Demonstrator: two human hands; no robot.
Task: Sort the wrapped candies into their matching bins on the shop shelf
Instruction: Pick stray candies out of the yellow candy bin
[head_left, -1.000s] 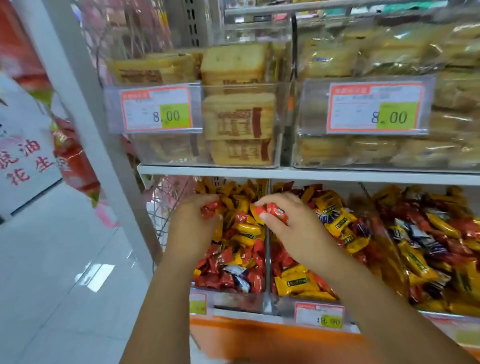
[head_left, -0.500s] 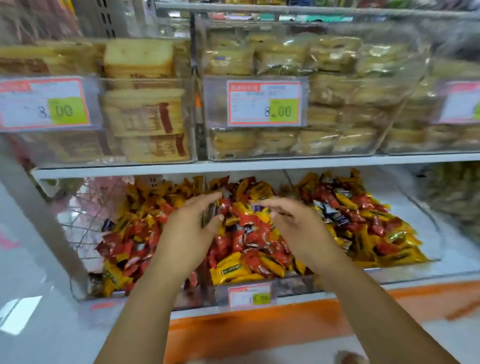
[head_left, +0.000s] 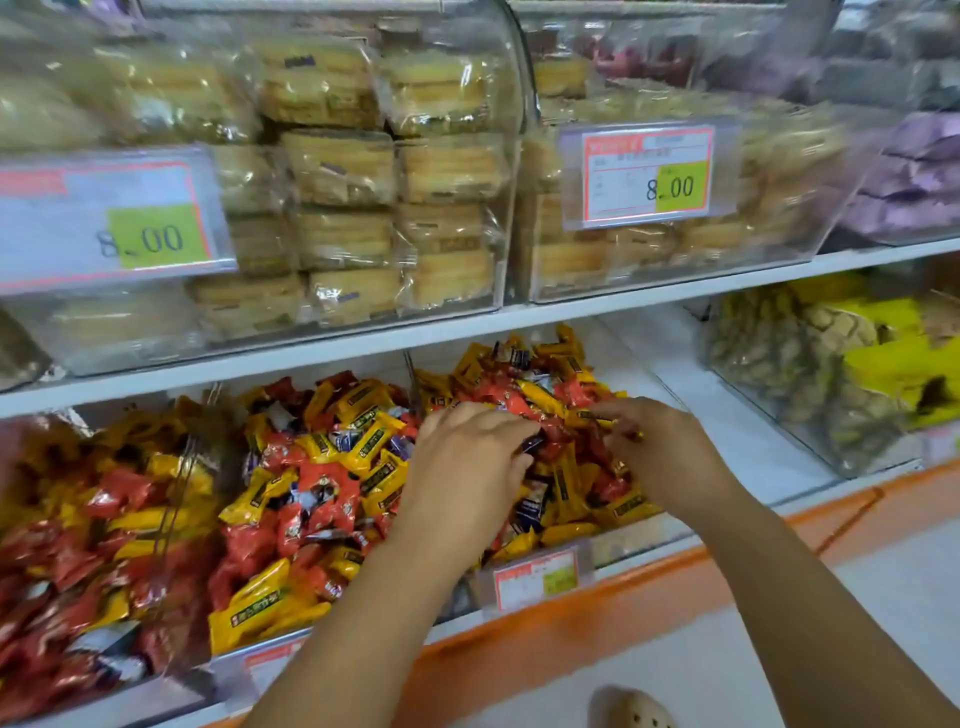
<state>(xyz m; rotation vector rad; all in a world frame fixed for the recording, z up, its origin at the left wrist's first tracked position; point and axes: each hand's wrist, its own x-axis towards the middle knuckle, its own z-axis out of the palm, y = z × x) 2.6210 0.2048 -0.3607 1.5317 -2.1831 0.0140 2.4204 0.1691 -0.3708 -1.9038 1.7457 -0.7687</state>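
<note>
**Digging with both hands in the rightmost candy bin (head_left: 639, 543)**

We have both hands over the rightmost of three clear bins on the lower shelf (head_left: 737, 447), where red, yellow and dark wrapped candies (head_left: 540, 395) lie heaped and mixed. Our left hand (head_left: 467, 467) has its fingers curled, and the fingertips pinch a dark-wrapped candy (head_left: 532, 444) just above the heap. Our right hand (head_left: 660, 452) lies near it, fingers bent down among the wrappers; whether they grip a piece we cannot tell. The middle bin (head_left: 223, 670) and the left bin (head_left: 130, 691) hold the same mix of colours. A price tag (head_left: 535, 577) sits on the rightmost bin's front. On the upper shelf (head_left: 363, 343), wrapped cakes (head_left: 343, 166) fill clear boxes behind an 8.00 tag (head_left: 649, 176).
</note>
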